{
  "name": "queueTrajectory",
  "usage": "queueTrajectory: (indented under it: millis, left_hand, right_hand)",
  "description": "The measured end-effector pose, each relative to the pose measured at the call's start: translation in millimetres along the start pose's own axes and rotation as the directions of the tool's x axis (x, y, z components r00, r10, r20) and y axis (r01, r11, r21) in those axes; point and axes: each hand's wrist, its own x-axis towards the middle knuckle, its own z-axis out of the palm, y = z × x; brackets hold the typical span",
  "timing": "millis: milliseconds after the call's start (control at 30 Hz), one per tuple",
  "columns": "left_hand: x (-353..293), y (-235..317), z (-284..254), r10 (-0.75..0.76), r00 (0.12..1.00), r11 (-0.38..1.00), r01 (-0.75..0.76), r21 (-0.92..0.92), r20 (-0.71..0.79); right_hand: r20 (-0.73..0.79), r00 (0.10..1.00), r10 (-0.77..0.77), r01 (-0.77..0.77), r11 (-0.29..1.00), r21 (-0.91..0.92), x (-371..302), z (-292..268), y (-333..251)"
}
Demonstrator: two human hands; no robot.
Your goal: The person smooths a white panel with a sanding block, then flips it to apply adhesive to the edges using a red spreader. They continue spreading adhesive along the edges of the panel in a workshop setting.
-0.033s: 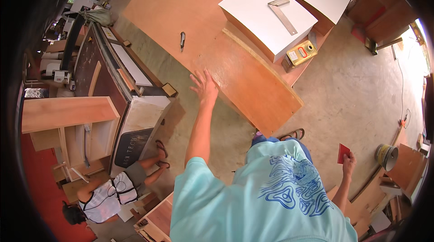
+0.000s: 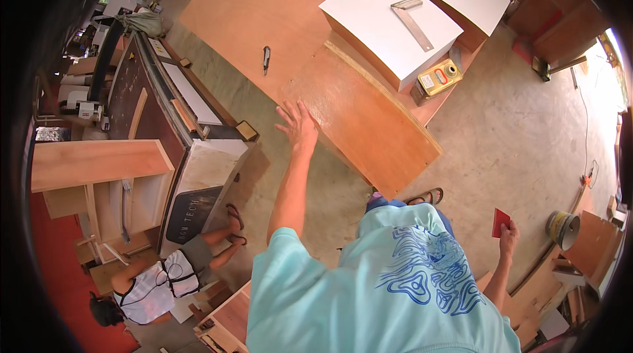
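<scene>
Two big plywood sheets (image 2: 277, 17) fill the floor ahead of us, and we're leaning over the nearer, smaller board (image 2: 369, 116). Nothing has shifted between the two looks we have, so our reach is simply holding. Our left hand (image 2: 298, 125) is spread wide, fingers splayed, palm down at the board's near edge, gripping nothing. Beyond it sit two white panels (image 2: 386, 13) with a metal square (image 2: 412, 20) lying on top, and a yellow can (image 2: 438, 77) just beside them. Our right hand (image 2: 508, 234) hangs low by our side, pinching a small red card (image 2: 500, 221). A utility knife (image 2: 266, 58) lies alone on the far sheet.
</scene>
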Motion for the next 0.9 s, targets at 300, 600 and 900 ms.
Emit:
queueTrajectory:
  millis: [300, 600, 900]
  left_hand:
    - [-22, -3, -17, 0.206, 0.958, 0.942, -0.249, 0.224, 0.199]
    - [-198, -166, 276, 0.087, 0.653, 0.961, 0.143, -0.235, 0.752]
    - [-135, -170, 228, -0.270, 0.894, 0.932, 0.335, -0.135, 0.359]
  right_hand:
    - [-0.088, 0.996, 0.018, -0.017, 1.000, 0.011, -8, 2, -59]
    - [-0.260, 0.963, 0.069, -0.040, 0.992, 0.116, -46, -9, 13]
    - [-0.192, 0.957, 0.216, -0.210, 0.976, 0.051, -25, -8, 2]
